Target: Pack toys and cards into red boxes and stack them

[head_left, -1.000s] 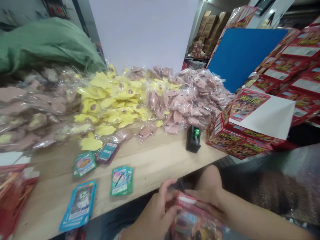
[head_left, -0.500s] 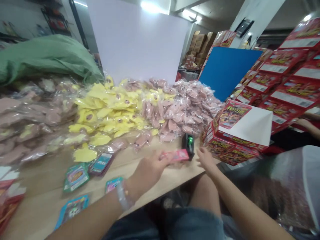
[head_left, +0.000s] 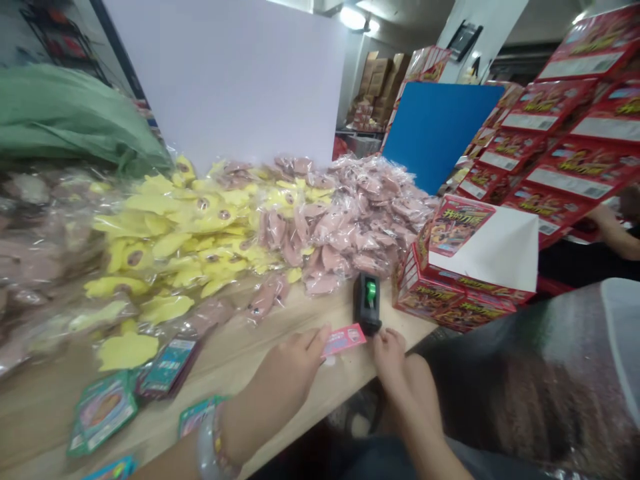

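Note:
My left hand (head_left: 296, 363) grips a flat pink card pack (head_left: 345, 339) by its left end, just above the table. The pack's free end comes close to a black tape dispenser (head_left: 362, 303), which carries a roll of green tape (head_left: 371, 292). At the dispenser's front edge, the fingers of my right hand (head_left: 390, 353) are pinched together. Whatever is between those fingertips is too small to make out. Stacks of cards (head_left: 104, 410) with green borders and a teal-faced stack (head_left: 167, 365) lie on the table to the left.
Bagged yellow pieces (head_left: 200, 233) and bagged pink pieces (head_left: 350, 213) are heaped along the back of the table (head_left: 225, 353). An open red and white display box (head_left: 500, 247) rests on red boxes at the right. Another person's arm (head_left: 613, 230) shows at the far right.
My right hand has moved in to the dispenser's front edge, and its fingers have closed. My left hand still holds the pink pack, now tilted differently. The view has turned slightly right.

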A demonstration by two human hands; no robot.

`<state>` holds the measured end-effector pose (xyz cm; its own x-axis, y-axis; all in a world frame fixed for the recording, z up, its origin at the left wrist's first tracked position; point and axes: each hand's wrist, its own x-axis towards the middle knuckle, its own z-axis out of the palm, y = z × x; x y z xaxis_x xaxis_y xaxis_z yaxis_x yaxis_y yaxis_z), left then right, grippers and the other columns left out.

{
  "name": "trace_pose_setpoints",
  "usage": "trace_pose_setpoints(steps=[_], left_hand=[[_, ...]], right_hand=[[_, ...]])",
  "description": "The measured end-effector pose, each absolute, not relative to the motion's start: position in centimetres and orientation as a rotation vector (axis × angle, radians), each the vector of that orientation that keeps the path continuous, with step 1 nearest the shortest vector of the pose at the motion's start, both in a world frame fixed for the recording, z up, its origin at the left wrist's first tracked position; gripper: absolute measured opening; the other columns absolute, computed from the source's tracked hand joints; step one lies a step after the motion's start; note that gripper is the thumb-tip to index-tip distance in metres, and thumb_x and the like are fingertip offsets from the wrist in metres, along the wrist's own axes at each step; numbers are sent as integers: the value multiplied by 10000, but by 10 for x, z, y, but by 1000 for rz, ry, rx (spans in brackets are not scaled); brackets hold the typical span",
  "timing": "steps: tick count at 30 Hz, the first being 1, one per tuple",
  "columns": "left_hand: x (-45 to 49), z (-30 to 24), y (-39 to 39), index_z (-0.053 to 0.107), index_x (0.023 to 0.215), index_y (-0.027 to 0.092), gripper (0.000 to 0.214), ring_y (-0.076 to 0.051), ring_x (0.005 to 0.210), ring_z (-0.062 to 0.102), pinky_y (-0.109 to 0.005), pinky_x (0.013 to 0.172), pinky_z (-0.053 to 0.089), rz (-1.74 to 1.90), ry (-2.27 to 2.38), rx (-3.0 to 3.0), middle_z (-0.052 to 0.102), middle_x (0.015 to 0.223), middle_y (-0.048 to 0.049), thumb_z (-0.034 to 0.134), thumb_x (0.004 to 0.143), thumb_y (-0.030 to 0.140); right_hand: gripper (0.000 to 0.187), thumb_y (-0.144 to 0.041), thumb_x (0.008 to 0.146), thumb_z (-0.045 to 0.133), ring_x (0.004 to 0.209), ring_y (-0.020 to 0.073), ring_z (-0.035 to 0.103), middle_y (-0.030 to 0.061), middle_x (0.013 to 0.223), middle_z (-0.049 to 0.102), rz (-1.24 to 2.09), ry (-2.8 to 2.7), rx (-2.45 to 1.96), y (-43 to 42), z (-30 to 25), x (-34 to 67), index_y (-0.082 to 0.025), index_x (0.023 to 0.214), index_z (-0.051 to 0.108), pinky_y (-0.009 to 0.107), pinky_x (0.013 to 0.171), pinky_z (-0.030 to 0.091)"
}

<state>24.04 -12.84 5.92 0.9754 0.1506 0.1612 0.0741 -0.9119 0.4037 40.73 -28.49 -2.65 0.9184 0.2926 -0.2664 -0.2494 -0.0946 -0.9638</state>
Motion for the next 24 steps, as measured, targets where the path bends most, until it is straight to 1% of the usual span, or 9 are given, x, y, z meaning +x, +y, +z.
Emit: trace_pose_setpoints(steps=[3, 6, 8, 12, 15, 17, 18, 22, 24], left_hand=[[241, 59, -130, 328, 1326, 192, 461, -219, 1009, 562, -362, 826, 486, 274, 177, 2747, 571, 1148, -117, 382, 872, 132], [244, 61, -135, 345, 1307, 198, 439, -210, 981, 571, -345, 815, 488, 276, 181, 2773, 577, 1131, -104, 387, 874, 144], [247, 62, -140, 364, 1287, 186, 417, -210, 979, 570, -338, 812, 486, 272, 181, 2800, 576, 1123, -103, 385, 873, 139], [246, 62, -152, 379, 1262, 146, 379, -225, 1019, 546, -348, 826, 476, 262, 159, 2842, 557, 1145, -122, 369, 883, 144], [231, 81, -163, 428, 1222, 127, 353, -229, 1021, 542, -356, 857, 454, 220, 58, 2834, 564, 1141, -124, 375, 873, 121], [220, 103, -173, 432, 1224, 121, 358, -216, 1021, 544, -325, 876, 438, 248, -38, 2743, 567, 1145, -118, 390, 869, 130], [217, 113, -177, 422, 1240, 132, 368, -204, 1023, 545, -301, 882, 430, 268, -82, 2669, 569, 1148, -106, 400, 874, 156], [203, 122, -166, 511, 1166, 190, 308, -142, 896, 594, -211, 793, 448, 267, 116, 2443, 640, 1019, -25, 449, 867, 228], [180, 102, -141, 548, 1104, 142, 291, -170, 892, 598, -235, 766, 461, 284, 396, 2438, 645, 1016, -55, 501, 835, 243]], right_hand=[[188, -341, 584, 645, 820, 241, 499, 56, 709, 548, 403, -57, -1676, -299, -8, 387, -215, 563, 508, 333, 745, 408], [232, -409, 679, 607, 702, 174, 463, 1, 668, 495, 572, -189, -1545, -297, 22, 351, -201, 636, 514, 285, 674, 389], [307, -450, 715, 593, 584, 120, 391, -39, 591, 423, 672, -213, -1393, -281, 34, 330, -192, 609, 464, 241, 577, 343], [372, -498, 662, 623, 475, 86, 282, -78, 504, 322, 561, -112, -1398, -251, 27, 315, -191, 583, 429, 229, 477, 243], [366, -490, 572, 665, 537, 136, 420, -39, 573, 454, 471, -158, -1568, -273, 22, 321, -188, 692, 498, 268, 546, 343], [457, -410, 453, 744, 681, 207, 514, 15, 709, 561, 410, -271, -1679, -302, 29, 329, -197, 797, 531, 321, 656, 397], [485, -384, 439, 757, 749, 239, 537, 38, 774, 595, 382, -388, -1755, -316, 33, 334, -208, 837, 544, 339, 699, 407], [346, -484, 676, 579, 809, 266, 597, 74, 854, 667, 419, -933, -2012, -317, 32, 362, -208, 883, 587, 334, 708, 442], [353, -500, 735, 495, 741, 261, 620, 79, 770, 681, 467, -1082, -2168, -286, 21, 375, -176, 816, 611, 320, 646, 455]])
